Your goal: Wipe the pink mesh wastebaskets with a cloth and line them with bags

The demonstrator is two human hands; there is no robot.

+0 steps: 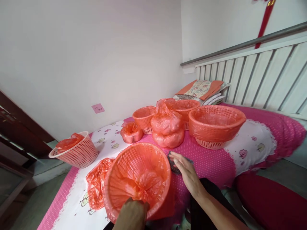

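Head view: the left hand (133, 213) is curled at the near rim of a round basket (107, 191); its fingertips are hidden, so I cannot tell whether they pinch the red lining bag (153, 185), which bunches in folds just beyond the knuckles; the right hand (187, 174) has its fingers stretched out with nothing clasped, right of the basket and by a dark lump (175, 167); to the left of the left hand, a crumpled bag (98, 188) lies just beside the basket, with a pale basket (82, 153) farther out that way; beyond both hands stand a bulging bag (168, 129) and a smaller bundle (131, 133); beyond the right hand and to its right is a wide basket (211, 143); under them all spreads a bedspread (206, 166).
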